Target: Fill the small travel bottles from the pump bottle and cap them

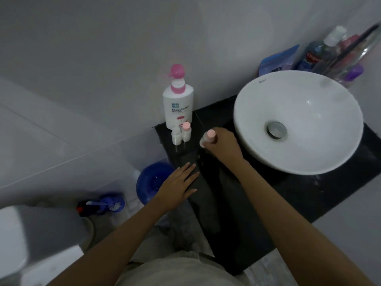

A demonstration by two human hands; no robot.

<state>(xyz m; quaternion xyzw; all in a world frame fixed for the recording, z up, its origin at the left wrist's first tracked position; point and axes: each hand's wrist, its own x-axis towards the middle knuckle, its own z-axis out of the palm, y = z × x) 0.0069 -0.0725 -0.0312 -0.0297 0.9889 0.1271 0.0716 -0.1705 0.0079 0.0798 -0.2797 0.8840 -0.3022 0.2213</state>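
Hands: our right hand (pixel 221 144) grips a pink-capped bottle (pixel 208 138) upright over the table (pixel 257 195); our left hand (pixel 178 185) lies flat, empty. Two small bottles (pixel 181 133) stand touching before the pump bottle (pixel 178 100).

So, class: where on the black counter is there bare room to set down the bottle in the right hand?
Free: the black counter between left hand and sink. Crowded: the back corner by the pump bottle, where two small bottles stand.
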